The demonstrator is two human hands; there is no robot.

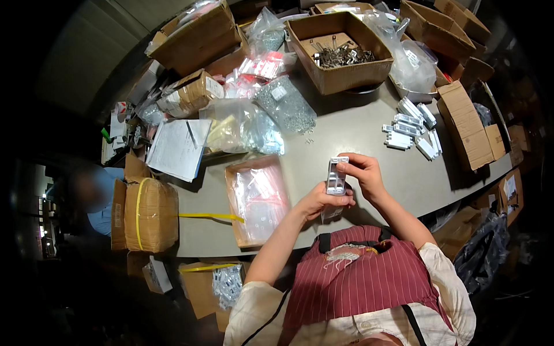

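Head cam view, biggest stuff first: a grey table (358, 155) loaded with cardboard. Open box of dark metal parts (340, 52) sits at the far side, a taped brown carton (151, 214) on the left, and a shallow tray box of clear plastic bags (258, 199) just left of the hands. Farther back there's a bag of small silver hardware (285, 105), and off to the right a cluster of little white packs (412, 130), well apart from the hands.

Now the small bit: a slim clear packet with a metal piece (336, 177), held up above the table's near edge, long axis roughly upright. Left hand (320, 202) is under it, fingers closed round the lower end. Right hand (360, 173) comes in from the right, fingers pinched on the top end. Both are touching it, so neither's really nearer. Nothing sits between the hands and the packet.
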